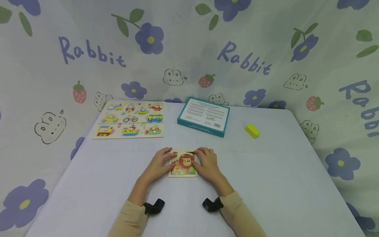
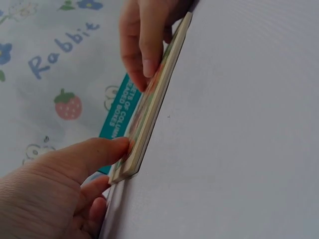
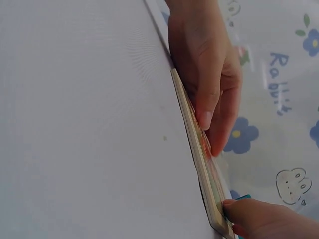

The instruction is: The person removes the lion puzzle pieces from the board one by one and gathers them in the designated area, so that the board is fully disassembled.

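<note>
Left hand (image 1: 158, 164) and right hand (image 1: 207, 164): thumbs over the face, fingers curled at opposite sides, gripping a square pale-wood lion jigsaw board (image 1: 184, 165) on the white-covered table (image 1: 275, 171); apparently held two-handed for steadiness.
Beyond, probably set back from the hands' work:
- Right: yellow oblong block (image 1: 252, 130), material unclear.
- Left: rectangular pale-wood vehicle puzzle board (image 1: 131, 123).
- Centre: flat teal-and-white box (image 1: 204, 115).
</note>
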### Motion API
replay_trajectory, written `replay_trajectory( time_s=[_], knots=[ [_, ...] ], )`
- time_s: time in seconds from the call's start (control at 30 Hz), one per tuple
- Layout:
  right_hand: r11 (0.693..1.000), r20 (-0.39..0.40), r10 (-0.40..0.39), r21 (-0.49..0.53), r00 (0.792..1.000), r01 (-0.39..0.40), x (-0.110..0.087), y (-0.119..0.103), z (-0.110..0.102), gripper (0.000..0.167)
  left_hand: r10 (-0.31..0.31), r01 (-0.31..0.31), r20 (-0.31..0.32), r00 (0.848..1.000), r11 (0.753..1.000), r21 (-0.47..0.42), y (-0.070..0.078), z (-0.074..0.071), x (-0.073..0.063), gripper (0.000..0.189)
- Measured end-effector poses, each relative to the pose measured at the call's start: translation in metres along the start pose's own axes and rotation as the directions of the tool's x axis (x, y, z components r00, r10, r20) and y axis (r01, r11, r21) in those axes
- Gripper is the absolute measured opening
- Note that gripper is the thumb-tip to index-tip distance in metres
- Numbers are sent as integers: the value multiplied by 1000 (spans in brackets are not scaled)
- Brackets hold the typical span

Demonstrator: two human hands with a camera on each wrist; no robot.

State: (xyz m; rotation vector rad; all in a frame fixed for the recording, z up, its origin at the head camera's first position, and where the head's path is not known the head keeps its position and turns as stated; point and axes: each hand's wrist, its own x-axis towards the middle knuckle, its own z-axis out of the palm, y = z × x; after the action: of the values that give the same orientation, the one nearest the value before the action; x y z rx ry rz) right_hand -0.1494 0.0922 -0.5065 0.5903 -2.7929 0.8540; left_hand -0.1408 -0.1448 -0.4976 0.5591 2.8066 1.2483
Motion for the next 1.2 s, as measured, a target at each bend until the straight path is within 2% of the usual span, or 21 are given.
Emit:
replay_trajectory(
  time_s=[0.43, 0.83, 1.2],
  knots=[
    [996, -6, 55, 66, 998, -55, 3, 0, 3, 37, 9, -9, -6, 1000, 1000, 15, -2, 2, 0, 33],
    [984, -50, 99, 152, 994, -90, 3, -2, 6, 40, 5, -5, 0, 1000, 999, 33, -2, 2, -1, 33],
    [967, -49, 64, 251, 997, -50, 3, 1, 8, 42, 15, -15, -6, 1000, 1000, 27, 0, 1, -1, 35]
  ],
)
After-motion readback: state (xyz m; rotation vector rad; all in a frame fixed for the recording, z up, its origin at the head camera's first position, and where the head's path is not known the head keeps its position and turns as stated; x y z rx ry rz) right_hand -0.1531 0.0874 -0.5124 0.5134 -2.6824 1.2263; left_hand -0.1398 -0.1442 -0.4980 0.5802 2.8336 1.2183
